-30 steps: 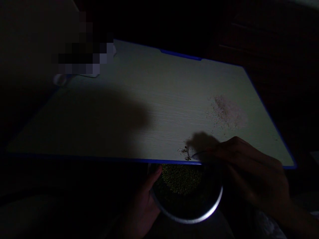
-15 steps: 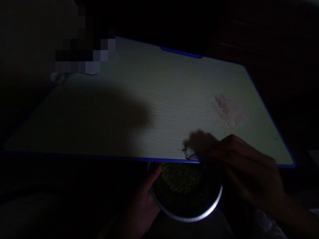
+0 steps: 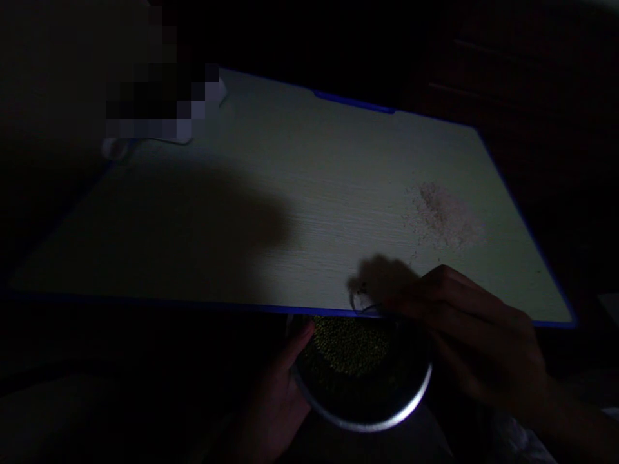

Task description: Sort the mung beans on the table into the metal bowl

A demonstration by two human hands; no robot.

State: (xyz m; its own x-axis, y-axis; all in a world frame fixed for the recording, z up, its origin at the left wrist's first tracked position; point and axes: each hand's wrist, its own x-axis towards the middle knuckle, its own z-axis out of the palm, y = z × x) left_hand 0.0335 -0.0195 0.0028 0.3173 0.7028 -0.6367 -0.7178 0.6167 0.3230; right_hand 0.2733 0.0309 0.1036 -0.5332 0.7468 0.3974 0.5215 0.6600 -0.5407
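My left hand (image 3: 283,393) is wrapped round the left side of a metal bowl (image 3: 367,422), thumb over its rim. Small round green beans, like mung beans (image 3: 353,345), lie in the bowl, which is held partly under the near edge of a table (image 3: 309,258). Pinched in the fingers of my right hand (image 3: 476,335) is a thin, curved, card-like piece (image 3: 368,310); darkness hides its exact kind. It sits at the table's blue edge, above the bowl. A few dark specks (image 3: 362,287) lie on the tabletop just beyond it.
A pile of pale grains or crumbs (image 3: 445,216) is spread on the right of the tabletop. At the far left corner, a blurred-out patch covers part of a pale object (image 3: 169,132). The room is very dark, and a broad shadow falls across the table's left half.
My right hand has shifted slightly left along the table edge with the thin piece. Fewer dark specks show by the edge now. My left hand and the bowl stay in place.
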